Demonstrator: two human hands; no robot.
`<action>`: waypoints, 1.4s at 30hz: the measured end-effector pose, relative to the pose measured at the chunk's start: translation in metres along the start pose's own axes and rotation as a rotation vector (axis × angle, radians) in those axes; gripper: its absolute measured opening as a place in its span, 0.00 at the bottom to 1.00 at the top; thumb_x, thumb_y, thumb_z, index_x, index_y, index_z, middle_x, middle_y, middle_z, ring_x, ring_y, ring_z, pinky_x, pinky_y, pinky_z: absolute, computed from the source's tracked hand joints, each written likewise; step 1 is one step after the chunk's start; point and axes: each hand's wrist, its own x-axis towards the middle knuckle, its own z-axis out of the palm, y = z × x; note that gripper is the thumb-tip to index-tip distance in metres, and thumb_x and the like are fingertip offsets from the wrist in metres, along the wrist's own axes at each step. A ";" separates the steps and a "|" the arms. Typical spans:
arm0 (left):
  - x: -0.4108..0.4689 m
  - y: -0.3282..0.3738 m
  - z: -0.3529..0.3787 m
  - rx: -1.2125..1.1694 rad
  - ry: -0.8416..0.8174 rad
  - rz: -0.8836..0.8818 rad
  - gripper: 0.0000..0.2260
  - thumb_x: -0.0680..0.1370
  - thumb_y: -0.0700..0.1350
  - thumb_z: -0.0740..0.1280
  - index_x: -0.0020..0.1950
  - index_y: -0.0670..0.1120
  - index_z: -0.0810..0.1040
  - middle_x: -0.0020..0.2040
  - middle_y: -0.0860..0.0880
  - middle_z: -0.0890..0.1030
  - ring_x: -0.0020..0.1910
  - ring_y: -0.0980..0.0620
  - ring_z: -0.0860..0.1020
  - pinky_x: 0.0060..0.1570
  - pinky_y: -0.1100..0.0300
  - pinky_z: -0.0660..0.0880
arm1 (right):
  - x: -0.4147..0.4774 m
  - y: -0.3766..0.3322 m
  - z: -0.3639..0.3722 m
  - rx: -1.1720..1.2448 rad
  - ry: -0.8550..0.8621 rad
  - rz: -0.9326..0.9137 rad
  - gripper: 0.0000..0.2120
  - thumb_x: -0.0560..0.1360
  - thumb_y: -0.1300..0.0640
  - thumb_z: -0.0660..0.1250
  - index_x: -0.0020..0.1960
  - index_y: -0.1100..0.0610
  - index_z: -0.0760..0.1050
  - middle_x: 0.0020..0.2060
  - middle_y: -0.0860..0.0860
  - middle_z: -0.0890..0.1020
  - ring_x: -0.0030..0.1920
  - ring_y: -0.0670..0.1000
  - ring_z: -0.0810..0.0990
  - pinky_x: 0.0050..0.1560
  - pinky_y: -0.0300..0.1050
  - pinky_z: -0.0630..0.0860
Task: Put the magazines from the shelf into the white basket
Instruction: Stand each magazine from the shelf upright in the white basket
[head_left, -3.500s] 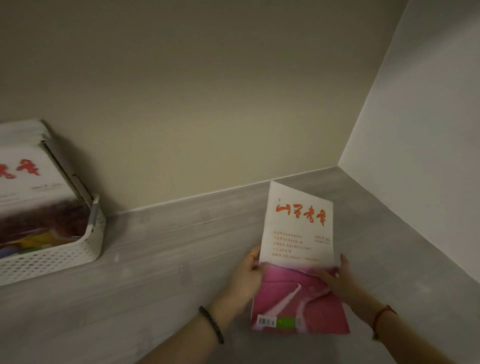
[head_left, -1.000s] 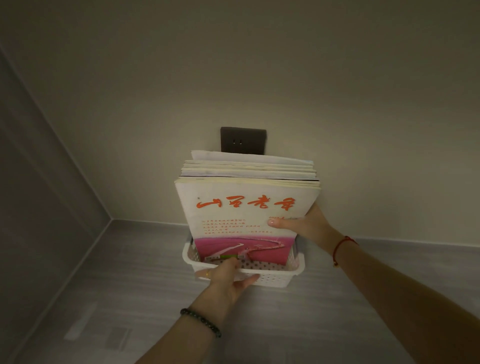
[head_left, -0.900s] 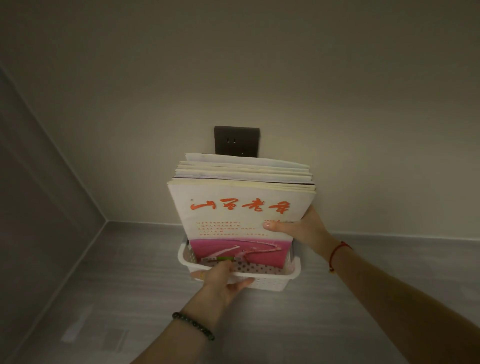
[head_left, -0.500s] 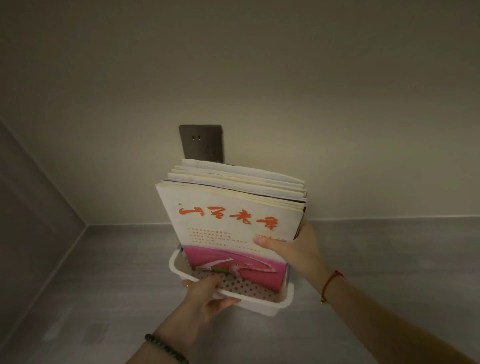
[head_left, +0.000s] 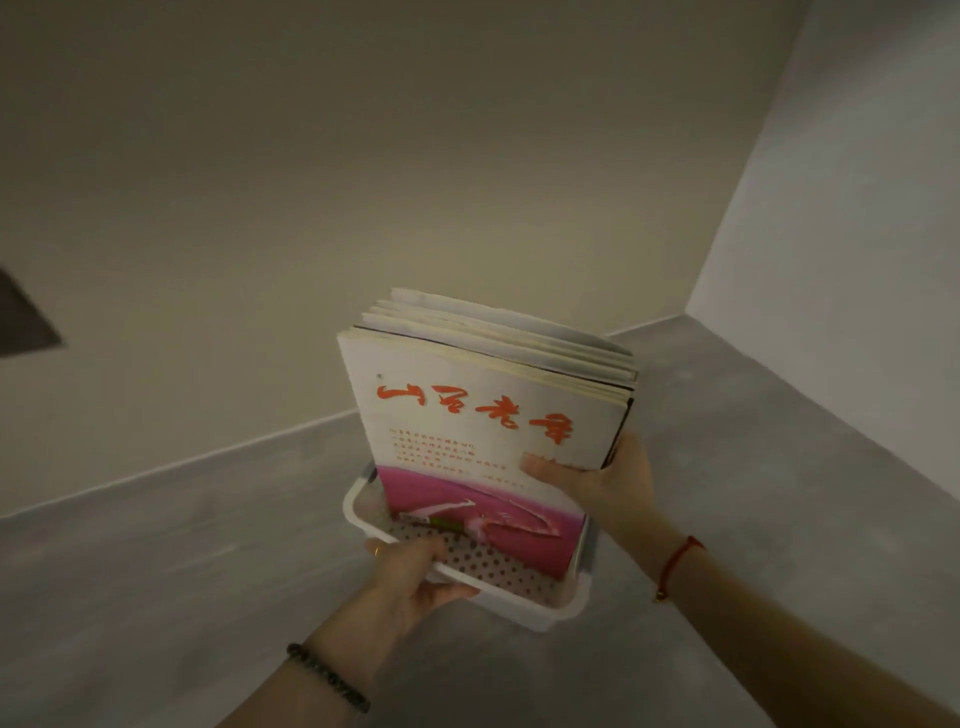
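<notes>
While both hands grip, basket (head_left: 524, 603) has shifted rightward.

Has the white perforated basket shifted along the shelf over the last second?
Yes. The white perforated basket sat directly below the dark wall socket plate; it is now far to that plate's right, nearer the right-hand corner.

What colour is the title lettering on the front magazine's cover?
Orange-red, on the white upper half of the front magazine; the head view shows it.

Dark bead bracelet (head_left: 328, 678), red string bracelet (head_left: 678, 564)
</notes>
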 end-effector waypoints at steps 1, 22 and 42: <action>0.000 -0.006 0.024 0.030 -0.042 -0.007 0.21 0.73 0.27 0.57 0.65 0.38 0.66 0.60 0.34 0.74 0.52 0.36 0.76 0.25 0.47 0.80 | -0.001 0.003 -0.026 -0.003 0.046 0.001 0.32 0.48 0.43 0.78 0.49 0.54 0.80 0.38 0.40 0.84 0.40 0.38 0.83 0.34 0.33 0.80; -0.001 -0.130 0.414 0.294 -0.441 -0.134 0.31 0.71 0.28 0.62 0.68 0.49 0.56 0.63 0.39 0.69 0.47 0.41 0.75 0.32 0.43 0.78 | -0.027 0.059 -0.421 -0.157 0.730 0.096 0.29 0.55 0.54 0.81 0.54 0.53 0.77 0.46 0.44 0.84 0.43 0.39 0.83 0.40 0.32 0.80; 0.010 -0.156 0.489 0.275 -0.430 -0.130 0.26 0.71 0.27 0.61 0.63 0.48 0.61 0.60 0.40 0.67 0.60 0.37 0.72 0.27 0.42 0.78 | -0.013 0.075 -0.482 -0.122 0.798 0.099 0.31 0.53 0.49 0.81 0.54 0.51 0.75 0.44 0.43 0.84 0.42 0.41 0.84 0.36 0.34 0.81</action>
